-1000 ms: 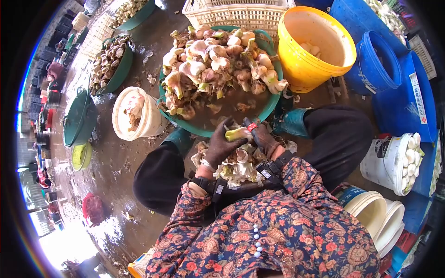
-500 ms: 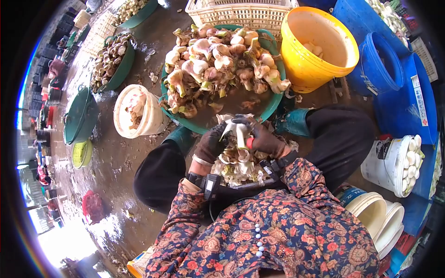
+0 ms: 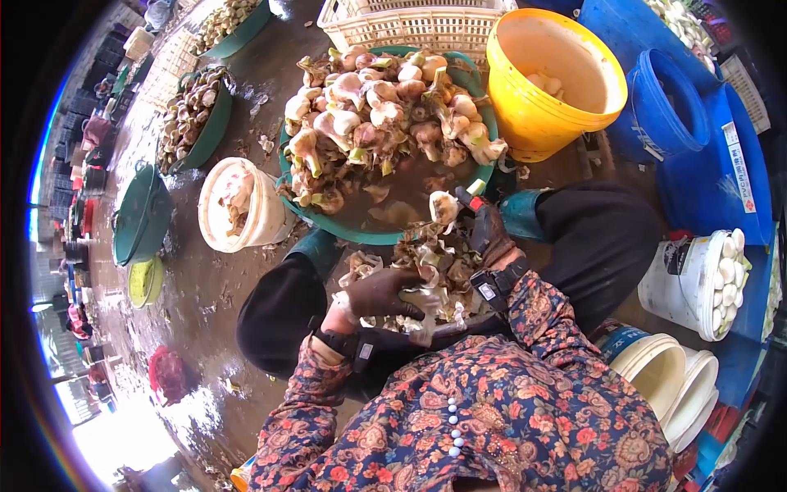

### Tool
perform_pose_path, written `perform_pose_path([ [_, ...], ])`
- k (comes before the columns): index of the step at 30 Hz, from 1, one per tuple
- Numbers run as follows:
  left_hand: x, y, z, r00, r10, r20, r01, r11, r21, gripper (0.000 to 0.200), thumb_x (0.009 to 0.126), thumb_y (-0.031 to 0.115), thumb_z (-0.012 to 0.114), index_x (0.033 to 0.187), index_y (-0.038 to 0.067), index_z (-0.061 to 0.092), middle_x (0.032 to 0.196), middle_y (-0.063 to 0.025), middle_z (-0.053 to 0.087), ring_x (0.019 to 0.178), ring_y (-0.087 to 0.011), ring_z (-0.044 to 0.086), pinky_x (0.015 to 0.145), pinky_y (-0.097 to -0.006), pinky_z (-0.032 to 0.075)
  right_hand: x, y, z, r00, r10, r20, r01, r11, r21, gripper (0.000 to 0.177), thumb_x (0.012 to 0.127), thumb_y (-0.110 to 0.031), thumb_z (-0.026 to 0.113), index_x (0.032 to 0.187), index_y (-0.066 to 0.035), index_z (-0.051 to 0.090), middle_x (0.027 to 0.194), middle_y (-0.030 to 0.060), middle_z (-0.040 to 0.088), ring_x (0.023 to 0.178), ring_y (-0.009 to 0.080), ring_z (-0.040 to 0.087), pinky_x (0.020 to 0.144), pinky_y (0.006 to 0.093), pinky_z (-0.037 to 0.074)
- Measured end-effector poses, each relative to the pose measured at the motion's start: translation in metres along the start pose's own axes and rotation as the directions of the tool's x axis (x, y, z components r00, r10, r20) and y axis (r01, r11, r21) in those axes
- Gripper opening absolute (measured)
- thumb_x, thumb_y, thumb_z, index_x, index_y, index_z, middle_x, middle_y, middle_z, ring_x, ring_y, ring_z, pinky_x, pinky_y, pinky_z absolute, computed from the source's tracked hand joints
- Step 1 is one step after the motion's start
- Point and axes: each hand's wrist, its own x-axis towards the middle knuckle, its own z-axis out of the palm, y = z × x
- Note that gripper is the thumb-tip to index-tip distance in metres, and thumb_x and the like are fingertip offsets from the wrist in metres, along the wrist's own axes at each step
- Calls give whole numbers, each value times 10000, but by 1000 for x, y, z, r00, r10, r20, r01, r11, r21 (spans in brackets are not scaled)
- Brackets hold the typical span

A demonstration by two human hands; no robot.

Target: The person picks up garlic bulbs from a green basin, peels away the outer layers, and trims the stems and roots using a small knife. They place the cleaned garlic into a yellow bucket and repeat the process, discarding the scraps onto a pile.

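Observation:
My left hand (image 3: 375, 295), in a dark glove, is over a heap of garlic skins (image 3: 451, 283) in my lap. Its fingers are apart, and a thin pale strip of skin (image 3: 424, 321) hangs just below the fingertips. Farther forward, my gloved right hand (image 3: 490, 235) is closed round a small red-handled tool (image 3: 476, 202), its working end hidden. At those fingertips, close over the near rim of the green tub (image 3: 361, 233), is a garlic bulb (image 3: 443, 207). A pale green stem (image 3: 475, 187) shows beside it. Unpeeled garlic (image 3: 377, 111) is piled in the tub.
A white bucket (image 3: 211, 205) holding peelings stands left of the tub. Right of it is a yellow bucket (image 3: 508, 107) with a few pale bulbs inside. A white bucket of peeled garlic (image 3: 680, 283) lies tilted at the right. Behind the tub is a cream crate (image 3: 393, 31).
My hands have separated from the garlic they both held. The left has moved down over the skins, its fingers spreading; the right has moved forward to the tub's rim with the red-handled tool.

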Motion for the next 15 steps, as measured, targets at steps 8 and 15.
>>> perform_pose_path([
  [8,41,5,-10,464,261,-847,-310,943,120,378,683,87,764,1024,13,617,1001,-74,591,883,-159,571,722,-272,480,-17,-2,24,986,-22,166,61,971,-233,172,804,-219,681,871,-67,633,709,-32,590,558,41,503,477,195,377],
  [15,42,-4,-6,439,310,-844,-277,940,201,196,674,42,740,848,26,653,800,-90,600,740,-224,584,633,-318,455,-2,23,12,996,39,80,-19,971,-238,212,787,-252,701,837,-57,633,659,-20,577,518,51,483,459,201,362],
])
